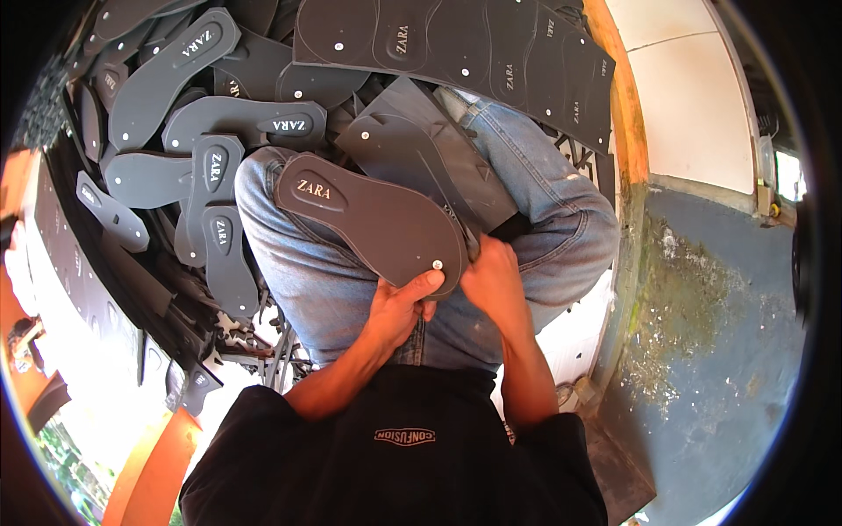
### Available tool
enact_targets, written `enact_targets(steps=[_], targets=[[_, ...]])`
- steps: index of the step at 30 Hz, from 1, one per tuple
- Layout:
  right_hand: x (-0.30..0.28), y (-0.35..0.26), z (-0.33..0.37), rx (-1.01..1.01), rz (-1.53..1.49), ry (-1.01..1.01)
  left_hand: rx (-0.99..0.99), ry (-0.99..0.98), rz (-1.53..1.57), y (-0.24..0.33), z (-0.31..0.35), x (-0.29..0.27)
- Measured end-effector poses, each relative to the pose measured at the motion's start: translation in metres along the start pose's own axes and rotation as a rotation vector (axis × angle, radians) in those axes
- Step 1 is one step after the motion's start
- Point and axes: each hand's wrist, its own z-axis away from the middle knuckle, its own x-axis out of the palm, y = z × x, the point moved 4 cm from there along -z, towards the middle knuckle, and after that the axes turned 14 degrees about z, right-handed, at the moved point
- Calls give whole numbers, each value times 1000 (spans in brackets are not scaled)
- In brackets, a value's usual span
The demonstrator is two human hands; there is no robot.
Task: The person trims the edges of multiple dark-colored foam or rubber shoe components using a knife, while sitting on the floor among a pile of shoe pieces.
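At the clock's centre we log a dark-grey, flat foam shoe sole (377, 210), slanting over the lap: broad end toward 4 o'clock with a small white dot (437, 265), narrow end toward 10 with a printed oval heel pad (317, 190). The left hand (402, 307), at 6 o'clock of the sole, grasps its broad end, thumb on top beside the dot, fingers beneath. The right hand (493, 276), at 4 o'clock, is clenched, apparently around the lower end of a thin dark foam strip (472, 244) at the sole's edge; whether it also pinches the rim we cannot tell. Judged risks: a sideways pull on the strip could nick or tear the rim; with support only at the broad end, such a pull could also twist the sole or swing its unheld heel. A pressing thumb might mark the surface by the dot. Farther out, at 1 o'clock, a creased dark foam panel (421, 145) leans across the faded blue jeans (303, 280); a knee shift could slide it into the work. At 12 to 1 we note a large dark foam sheet with sole outlines (465, 44); at 10, a loose heap of grey foam soles (180, 83), where a dropped piece could get lost.
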Motion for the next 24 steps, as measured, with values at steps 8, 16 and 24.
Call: enact_targets(steps=[8, 16, 24], targets=[[17, 15, -5, 243, -352, -19, 438, -43, -426, 159, 7, 45], [8, 31, 11, 492, -962, 192, 168, 23, -94, 129, -41, -13], [1, 41, 26, 471, -908, 200, -191, 414, -203, -20, -64, -17]])
